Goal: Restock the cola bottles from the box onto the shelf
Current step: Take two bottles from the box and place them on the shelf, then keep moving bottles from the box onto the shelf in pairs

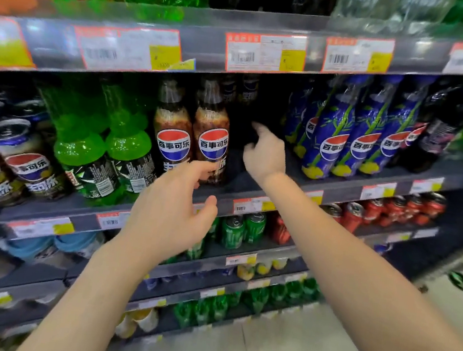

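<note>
A grey metal shelf (pixel 344 193) with price tags (pixel 264 52) clipped along its front edge carries rows of drinks. Two brown-labelled cola bottles (pixel 214 141) stand upright at the front, just left of a dark gap, with more bottles (pixel 248 90) deep behind them. Green bottles (pixel 129 145) stand just beside them on the left, blue bamboo-patterned bottles (pixel 330 141) right of the gap, and dark bottles (pixel 439 133) beyond those. The board below holds green cans (pixel 242 229) and red cans (pixel 395 208).
</note>
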Demonstrator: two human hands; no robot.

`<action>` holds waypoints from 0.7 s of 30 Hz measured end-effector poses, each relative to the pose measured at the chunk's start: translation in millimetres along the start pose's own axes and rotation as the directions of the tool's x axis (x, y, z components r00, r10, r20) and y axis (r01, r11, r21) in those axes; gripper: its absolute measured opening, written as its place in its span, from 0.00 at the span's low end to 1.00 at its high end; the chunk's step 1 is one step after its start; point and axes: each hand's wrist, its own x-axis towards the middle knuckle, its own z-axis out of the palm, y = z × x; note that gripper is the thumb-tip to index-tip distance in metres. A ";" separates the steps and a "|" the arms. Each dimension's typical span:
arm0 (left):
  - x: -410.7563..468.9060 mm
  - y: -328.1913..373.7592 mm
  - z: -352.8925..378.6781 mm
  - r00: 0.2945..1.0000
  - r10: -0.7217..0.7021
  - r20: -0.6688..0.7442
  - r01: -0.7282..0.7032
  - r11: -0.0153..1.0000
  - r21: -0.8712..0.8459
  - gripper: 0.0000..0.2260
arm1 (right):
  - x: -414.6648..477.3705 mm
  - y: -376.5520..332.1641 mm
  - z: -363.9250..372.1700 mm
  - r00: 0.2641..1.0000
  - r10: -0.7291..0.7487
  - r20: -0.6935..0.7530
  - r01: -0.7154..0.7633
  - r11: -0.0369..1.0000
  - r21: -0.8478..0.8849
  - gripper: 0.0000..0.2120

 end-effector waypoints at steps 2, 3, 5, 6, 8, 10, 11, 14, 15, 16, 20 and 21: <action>-10.6 2.2 -0.3 1.000 0.000 0.000 0.000 0.999 0.043 0.24 | -23.9 -3.2 -11.6 0.999 -0.020 0.035 0.022 0.999 -0.048 0.25; -17.4 4.4 -0.2 1.000 -0.003 -0.001 0.003 0.998 0.066 0.24 | -37.4 -4.5 -17.4 0.997 -0.051 0.051 0.054 0.996 -0.068 0.25; -33.9 11.4 -0.1 1.000 -0.010 0.002 0.010 0.995 0.096 0.24 | -66.5 -7.7 -28.2 0.991 -0.111 0.077 0.118 0.988 -0.098 0.27; -43.3 15.5 -0.2 1.000 -0.017 0.005 0.016 0.994 0.110 0.24 | -81.6 -9.6 -33.5 0.988 -0.124 0.093 0.134 0.985 -0.106 0.28; -65.7 24.1 -1.6 0.999 -0.032 0.004 0.031 0.988 0.152 0.24 | -115.6 -12.6 -43.5 0.979 -0.153 0.136 0.170 0.978 -0.123 0.28; -91.7 32.5 -5.6 0.998 -0.061 0.002 0.059 0.980 0.189 0.23 | -152.6 -15.3 -54.8 0.963 -0.200 0.182 0.230 0.960 -0.158 0.27; -106.4 36.3 -8.3 0.996 -0.085 -0.003 0.083 0.975 0.205 0.22 | -171.0 -16.6 -60.1 0.954 -0.219 0.203 0.256 0.949 -0.182 0.27; -157.7 44.0 -17.2 0.988 -0.154 -0.006 0.150 0.953 0.263 0.23 | -227.6 -22.0 -69.2 0.919 -0.261 0.297 0.339 0.906 -0.253 0.26; -175.3 44.4 -20.3 0.985 -0.171 0.003 0.163 0.943 0.290 0.23 | -245.5 -26.2 -70.6 0.900 -0.277 0.336 0.372 0.890 -0.263 0.26; -192.4 43.7 -24.0 0.981 -0.192 0.016 0.177 0.932 0.315 0.23 | -262.0 -31.0 -70.7 0.883 -0.288 0.370 0.398 0.878 -0.265 0.26; -253.1 28.2 -47.8 0.954 -0.298 0.043 0.251 0.866 0.433 0.23 | -321.9 -56.5 -60.5 0.827 -0.291 0.481 0.445 0.862 -0.244 0.27; -266.6 21.3 -55.0 0.947 -0.319 0.034 0.269 0.848 0.457 0.23 | -334.5 -63.3 -53.9 0.812 -0.301 0.500 0.462 0.855 -0.236 0.27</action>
